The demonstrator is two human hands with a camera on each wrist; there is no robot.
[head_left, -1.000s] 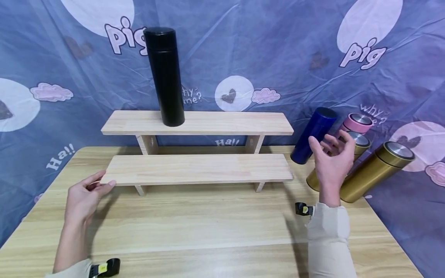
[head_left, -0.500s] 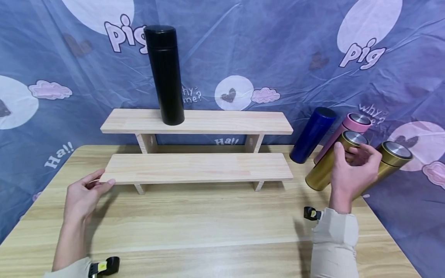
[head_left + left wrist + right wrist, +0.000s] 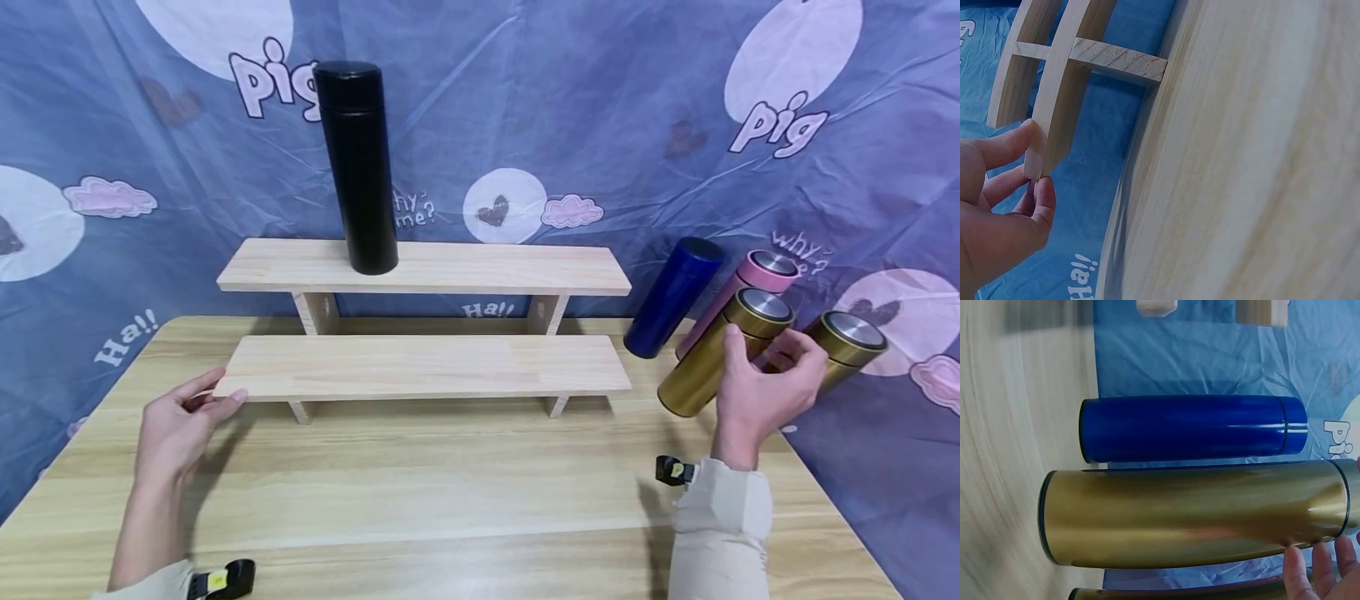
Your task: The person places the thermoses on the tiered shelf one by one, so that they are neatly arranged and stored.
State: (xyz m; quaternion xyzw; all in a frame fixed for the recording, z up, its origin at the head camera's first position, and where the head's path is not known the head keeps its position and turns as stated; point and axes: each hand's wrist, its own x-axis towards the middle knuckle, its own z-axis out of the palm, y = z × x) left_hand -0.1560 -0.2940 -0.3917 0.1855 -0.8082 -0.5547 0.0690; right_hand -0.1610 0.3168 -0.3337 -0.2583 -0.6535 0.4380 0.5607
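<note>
Curled round a gold metallic cylindrical bottle near its cap, the right hand has wood-grained tabletop to its left and that top's right edge close by its other side. A second gold cylindrical bottle crowds its right; a pink cylindrical bottle and a glossy blue one stand just beyond. The grasped bottle is base down, silver-topped, dark-ringed at neck and foot. Far leftward, the left hand pinches the pale wooden two-step shelf.
</note>
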